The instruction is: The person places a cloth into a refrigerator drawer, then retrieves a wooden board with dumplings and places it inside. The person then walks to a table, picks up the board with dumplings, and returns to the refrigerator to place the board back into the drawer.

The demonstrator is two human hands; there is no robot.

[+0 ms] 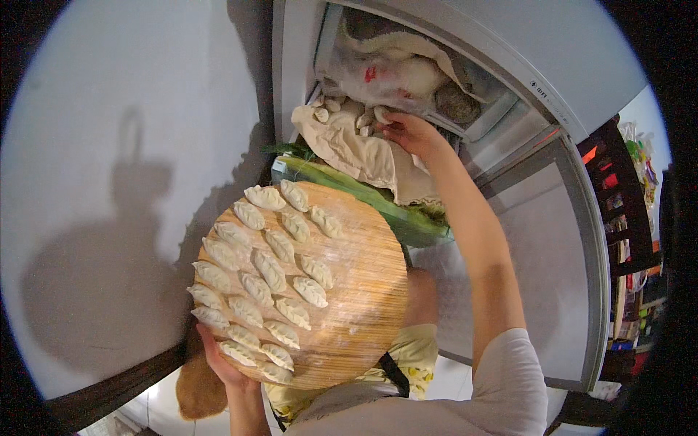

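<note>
My left hand point(227, 367) grips the lower left rim of a round wooden tray point(371, 291), made of thin strips and dusted with flour. Rows of pale pleated dumplings point(270, 270) cover the tray's left and middle; its right side is bare. My right arm reaches into an open fridge compartment. There my right hand point(413, 136) pinches a dumpling point(381, 115) over a beige cloth point(349, 149). Several more dumplings point(333, 105) lie on that cloth, partly in shadow. The cloth's front edge hangs down over the drawer front.
Above the cloth, a compartment holds plastic-wrapped food point(392, 76). Below it, a drawer point(342, 182) shows green leaves. The open fridge door point(545, 240) stands to the right, with a dark shelf of packages point(625, 196) beyond. A white wall point(109, 218) rises at the left.
</note>
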